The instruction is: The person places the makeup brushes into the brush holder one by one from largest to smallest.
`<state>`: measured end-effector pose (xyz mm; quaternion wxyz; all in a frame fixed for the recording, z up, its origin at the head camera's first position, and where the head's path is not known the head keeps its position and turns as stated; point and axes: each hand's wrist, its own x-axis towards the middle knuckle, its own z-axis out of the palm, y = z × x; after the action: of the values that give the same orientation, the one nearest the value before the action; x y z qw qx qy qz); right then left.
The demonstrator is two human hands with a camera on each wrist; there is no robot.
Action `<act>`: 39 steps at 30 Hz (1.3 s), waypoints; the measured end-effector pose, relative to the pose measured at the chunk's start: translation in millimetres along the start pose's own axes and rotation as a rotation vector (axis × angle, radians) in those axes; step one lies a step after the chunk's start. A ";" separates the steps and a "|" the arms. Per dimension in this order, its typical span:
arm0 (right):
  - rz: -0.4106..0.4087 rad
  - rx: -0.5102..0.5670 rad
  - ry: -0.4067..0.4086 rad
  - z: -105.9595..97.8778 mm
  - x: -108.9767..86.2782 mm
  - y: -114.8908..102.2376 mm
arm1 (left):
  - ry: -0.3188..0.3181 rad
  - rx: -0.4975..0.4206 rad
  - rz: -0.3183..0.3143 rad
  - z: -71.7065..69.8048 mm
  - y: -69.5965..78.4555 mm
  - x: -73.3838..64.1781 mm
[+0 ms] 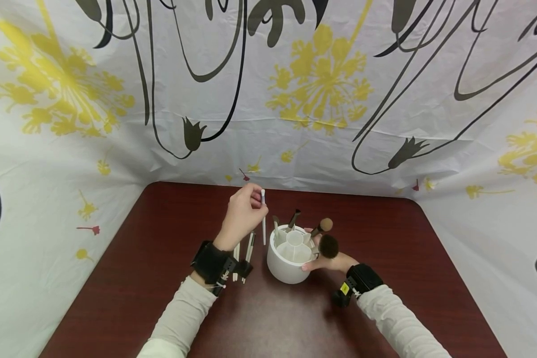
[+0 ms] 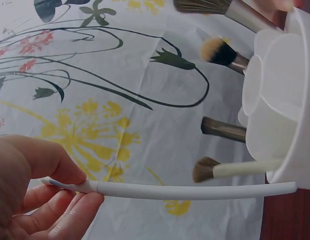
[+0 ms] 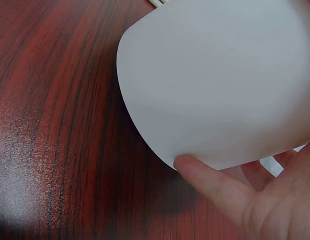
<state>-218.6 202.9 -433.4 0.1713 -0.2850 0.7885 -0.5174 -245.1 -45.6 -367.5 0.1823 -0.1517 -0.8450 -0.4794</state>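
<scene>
Upright beside the holder, a slim white makeup brush (image 1: 264,228) is pinched by my left hand (image 1: 243,214) near its top end. In the left wrist view the thumb and fingers of the left hand (image 2: 50,185) cover most of that end, while the long white handle (image 2: 195,191) shows bare. My right hand (image 1: 326,261) grips the white round brush holder (image 1: 286,271) from the right side, thumb on its outer wall. The holder has petal-like compartments. Leaning in it are a large dark fluffy brush (image 1: 328,246), a tan-tipped brush (image 1: 325,224) and smaller brushes (image 2: 222,129).
Several slim brushes or sticks (image 1: 249,251) lie on the dark red-brown table (image 1: 268,323), left of the holder and partly behind the left wrist camera. A white patterned cloth (image 1: 232,99) hangs behind the table and along its sides.
</scene>
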 end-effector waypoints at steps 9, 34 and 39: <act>0.014 0.009 0.001 0.3 -0.4 -0.1 | 0.003 -0.049 0.045 7.4 10.8 2.4; -0.012 0.009 0.023 1.8 -0.4 0.5 | -0.025 -0.057 -0.004 36.8 -20.0 -5.6; 0.001 0.012 0.023 1.8 -0.7 -0.7 | -0.040 -0.038 -0.012 40.7 -25.8 -8.5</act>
<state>-216.8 201.8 -433.4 0.1643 -0.2775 0.7875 -0.5252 -255.3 -23.8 -410.1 0.1597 -0.1597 -0.8400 -0.4934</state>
